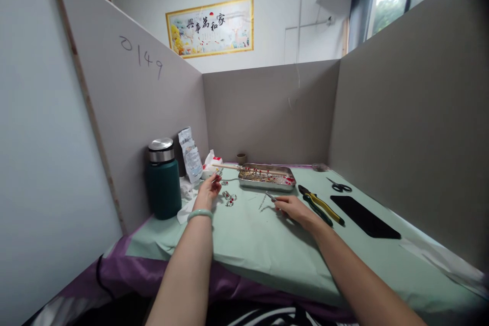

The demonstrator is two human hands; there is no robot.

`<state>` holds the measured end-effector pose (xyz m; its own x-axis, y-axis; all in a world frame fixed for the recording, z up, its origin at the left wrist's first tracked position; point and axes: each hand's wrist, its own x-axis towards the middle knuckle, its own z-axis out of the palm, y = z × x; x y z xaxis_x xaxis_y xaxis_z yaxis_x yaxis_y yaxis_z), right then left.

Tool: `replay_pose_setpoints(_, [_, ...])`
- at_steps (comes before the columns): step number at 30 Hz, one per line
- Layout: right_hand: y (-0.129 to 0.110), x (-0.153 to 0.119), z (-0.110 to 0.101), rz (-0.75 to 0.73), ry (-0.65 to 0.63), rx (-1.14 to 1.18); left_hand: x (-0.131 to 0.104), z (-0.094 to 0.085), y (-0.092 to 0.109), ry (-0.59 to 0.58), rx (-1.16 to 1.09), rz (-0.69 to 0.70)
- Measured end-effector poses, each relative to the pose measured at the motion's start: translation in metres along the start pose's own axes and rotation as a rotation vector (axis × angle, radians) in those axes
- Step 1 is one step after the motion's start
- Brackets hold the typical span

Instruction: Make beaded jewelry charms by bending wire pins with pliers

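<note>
My left hand point(210, 186), with a pale green bangle point(199, 214) at the wrist, is raised at the left of the metal tray. Its fingers are closed on a small ring-like piece point(219, 171). Several similar silver pieces with red beads point(229, 197) lie on the cloth to its right. In front of the tray point(267, 187), my right hand point(292, 208) grips a thin metal tool, seemingly tweezers point(271, 196). A fine silver chain point(262, 201) is by the tool's tip; whether the tip holds it is unclear. Beads and a wooden stick rest on the tray.
Green-and-yellow pliers point(323, 206), scissors point(339, 186) and a black phone point(364, 216) lie at the right. A dark green bottle point(164, 188), a silver pouch point(190, 155) and tissues point(188, 188) stand at the left. Grey partitions point(267, 112) enclose the table.
</note>
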<state>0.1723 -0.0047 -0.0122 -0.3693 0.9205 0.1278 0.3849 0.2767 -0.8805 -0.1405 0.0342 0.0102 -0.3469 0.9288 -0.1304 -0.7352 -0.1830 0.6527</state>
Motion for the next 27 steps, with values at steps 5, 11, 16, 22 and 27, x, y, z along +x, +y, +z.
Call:
replay_pose_setpoints(5, [-0.005, -0.005, 0.0, 0.006, 0.005, 0.008, -0.005, 0.004, 0.001, 0.066, -0.018, -0.038])
replay_pose_setpoints(11, [-0.005, -0.004, 0.001, 0.009, -0.007, 0.004, -0.013, 0.011, 0.013, -0.036, -0.236, 0.012])
replay_pose_setpoints(16, [0.0, 0.001, 0.001, 0.003, -0.025, -0.011, -0.02, 0.029, 0.025, -0.217, -0.392, 0.038])
replay_pose_setpoints(22, [-0.005, -0.004, 0.001, -0.015, -0.012, -0.023, -0.022, 0.04, 0.021, -0.357, -0.39, -0.004])
replay_pose_setpoints(27, [-0.01, -0.007, 0.002, -0.02, -0.019, -0.017, -0.028, 0.04, 0.018, -0.408, -0.348, -0.006])
